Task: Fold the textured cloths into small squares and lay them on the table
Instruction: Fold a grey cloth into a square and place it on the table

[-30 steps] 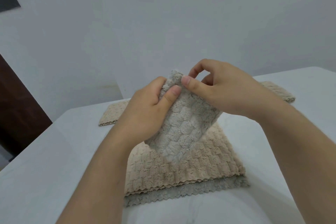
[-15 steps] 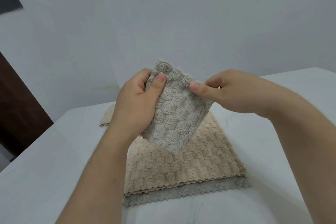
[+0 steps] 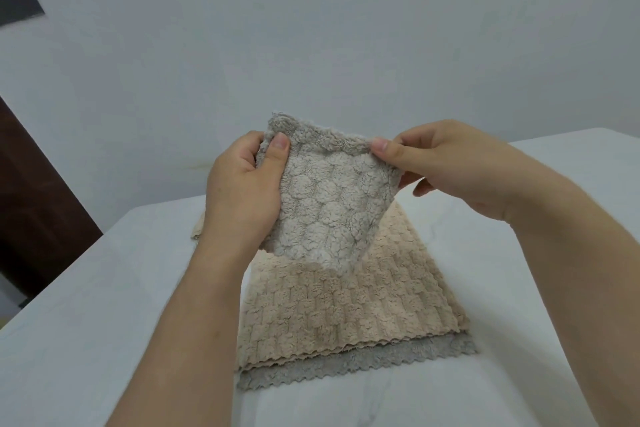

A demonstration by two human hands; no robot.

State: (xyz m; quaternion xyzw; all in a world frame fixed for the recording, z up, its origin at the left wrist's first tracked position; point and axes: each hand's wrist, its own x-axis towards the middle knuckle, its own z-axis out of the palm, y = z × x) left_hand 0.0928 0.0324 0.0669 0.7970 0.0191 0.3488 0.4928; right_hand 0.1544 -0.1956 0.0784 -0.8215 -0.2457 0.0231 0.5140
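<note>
On a white tabletop [image 3: 104, 305], a grey cloth [image 3: 363, 362] is lying flat nearest the camera, its scalloped edge showing beneath a beige cloth [image 3: 346, 305] stacked on top of it. Above the beige cloth, two hands are holding a folded grey textured cloth [image 3: 329, 204] in the air: the left hand [image 3: 242, 191] is gripping its left edge, thumb pressed on the front, while the right hand [image 3: 446, 166] is pinching its upper right corner. Beyond the left hand, the edge of another beige cloth [image 3: 196, 230] is peeking out.
</note>
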